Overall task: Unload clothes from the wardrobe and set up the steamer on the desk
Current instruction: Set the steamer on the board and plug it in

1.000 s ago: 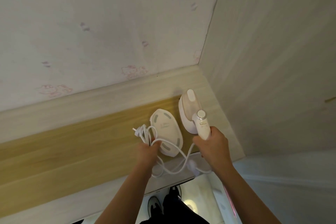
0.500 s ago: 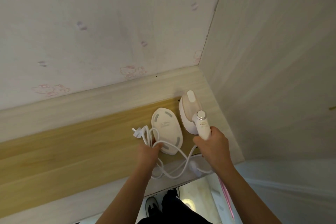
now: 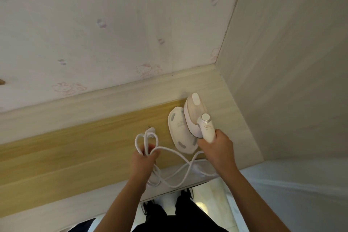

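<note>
A white handheld steamer [image 3: 195, 115] with a round knob stands at the right end of the wooden desk [image 3: 75, 149]. My right hand [image 3: 216, 149] grips its handle. Beside it on the left lies a flat white oval base pad [image 3: 180, 132], partly covered by the steamer. The steamer's white power cord [image 3: 175, 173] loops across the desk's front edge. My left hand [image 3: 144, 160] holds a bunch of cord loops, with the plug [image 3: 150, 130] sticking out above my fingers.
A wall with faint pink cartoon prints [image 3: 113, 34] rises behind the desk. A pale wood-grain panel [image 3: 291, 62] closes the desk's right side. A white surface [image 3: 293, 194] lies at the lower right. My legs and shoes [image 3: 169, 211] show below the desk edge.
My left hand has moved left, away from the base pad, drawing the bunched cord and plug with it. The steamer has shifted closer over the pad's right edge.
</note>
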